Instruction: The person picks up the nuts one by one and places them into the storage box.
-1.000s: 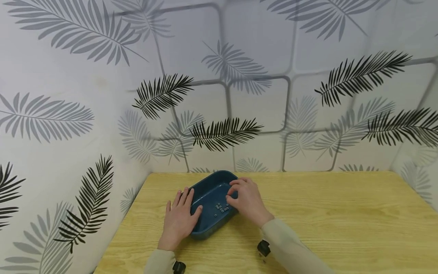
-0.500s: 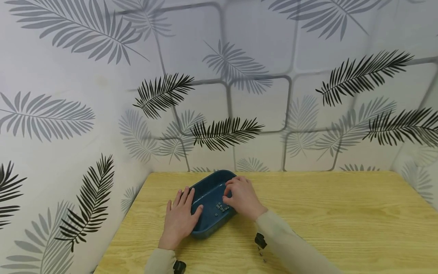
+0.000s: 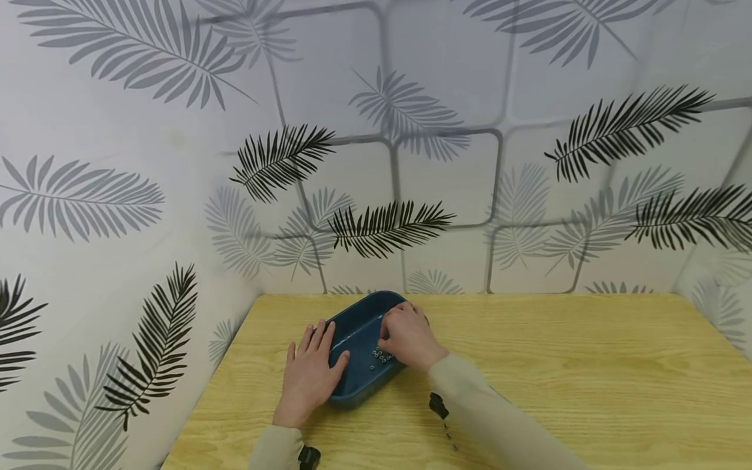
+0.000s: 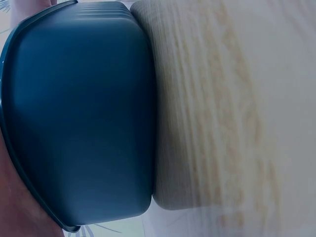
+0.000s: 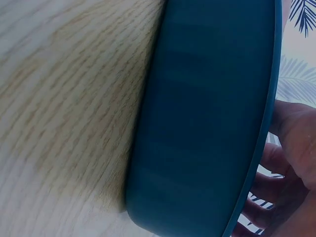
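Observation:
A dark blue oblong tray stands slantwise on the table. Several small grey ring-shaped pieces, like nuts, lie loosely in its near right part, and one sits a little apart. My left hand rests over the tray's left rim, fingers spread, thumb inside. Reaching over the right rim, my right hand has curled fingers, with thumb and index tip right at the nuts. I cannot tell whether a nut is between them. In the right wrist view, the tray wall partly hides the fingers.
On the wooden table, a short row of small nuts lies below my right wrist. A leaf-patterned wall covering rises behind the table and along its left side. Both wrists carry small black cameras.
My right hand has moved left and slightly down, further into the tray to the nuts. More of the row on the table shows as the wrist shifts away. The left hand stays put.

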`<state>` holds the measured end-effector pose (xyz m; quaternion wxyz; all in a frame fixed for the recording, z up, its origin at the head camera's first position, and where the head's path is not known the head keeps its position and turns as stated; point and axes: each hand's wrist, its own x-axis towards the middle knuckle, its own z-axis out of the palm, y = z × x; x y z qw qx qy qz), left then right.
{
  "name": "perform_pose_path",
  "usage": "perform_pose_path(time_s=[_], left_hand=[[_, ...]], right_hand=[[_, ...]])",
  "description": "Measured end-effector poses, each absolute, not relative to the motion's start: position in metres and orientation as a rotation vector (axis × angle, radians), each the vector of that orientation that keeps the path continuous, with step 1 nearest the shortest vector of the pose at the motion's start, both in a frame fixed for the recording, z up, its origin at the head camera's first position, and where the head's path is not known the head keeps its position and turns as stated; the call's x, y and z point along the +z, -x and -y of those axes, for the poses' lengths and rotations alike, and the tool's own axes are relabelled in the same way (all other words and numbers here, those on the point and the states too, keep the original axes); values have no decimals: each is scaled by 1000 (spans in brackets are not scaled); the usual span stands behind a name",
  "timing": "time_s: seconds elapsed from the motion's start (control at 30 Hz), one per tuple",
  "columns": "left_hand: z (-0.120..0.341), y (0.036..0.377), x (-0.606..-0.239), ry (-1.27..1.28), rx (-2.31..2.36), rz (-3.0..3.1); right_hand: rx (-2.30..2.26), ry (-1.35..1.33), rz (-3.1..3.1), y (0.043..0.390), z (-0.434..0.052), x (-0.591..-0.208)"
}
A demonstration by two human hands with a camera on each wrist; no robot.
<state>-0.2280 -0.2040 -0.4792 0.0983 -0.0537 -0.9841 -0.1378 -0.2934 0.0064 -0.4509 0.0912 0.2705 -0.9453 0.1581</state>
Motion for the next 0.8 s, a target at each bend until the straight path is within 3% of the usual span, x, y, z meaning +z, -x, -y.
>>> perform_pose_path(time_s=[0.8], left_hand=[[202,228,-477,156,-399,2911]], right_hand=[[449,-847,2812,288,-5,-453]])
